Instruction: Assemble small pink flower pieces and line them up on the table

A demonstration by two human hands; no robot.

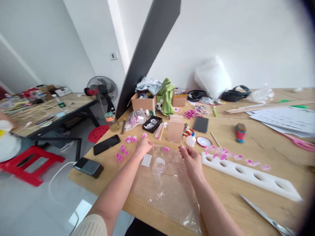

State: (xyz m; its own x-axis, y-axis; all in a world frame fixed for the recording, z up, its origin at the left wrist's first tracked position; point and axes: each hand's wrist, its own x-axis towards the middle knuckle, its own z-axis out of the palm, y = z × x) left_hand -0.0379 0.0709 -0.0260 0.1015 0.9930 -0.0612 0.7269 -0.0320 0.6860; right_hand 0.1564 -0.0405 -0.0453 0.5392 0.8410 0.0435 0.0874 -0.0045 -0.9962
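A clear plastic sheet (169, 193) lies on the wooden table in front of me. My left hand (144, 146) is closed in a pinch at its far left corner; what the fingertips hold is too small to make out. My right hand (190, 160) is curled, fingertips together, over the sheet's far right side; anything inside is hidden. Between them on the sheet are a small pink piece (165, 149), a clear plastic piece (157, 167), a cotton swab (170, 174) and a white card (146, 160). More pink pieces (122, 149) lie left of my left hand.
Right of my right hand is a white foam block (246, 172) with round holes, pink pieces along its far edge. Scissors (268, 216) lie front right. Beyond stand a glue bottle (191, 140), a cardboard piece (175, 130) and a black tray (152, 124). A phone (106, 144) lies left.
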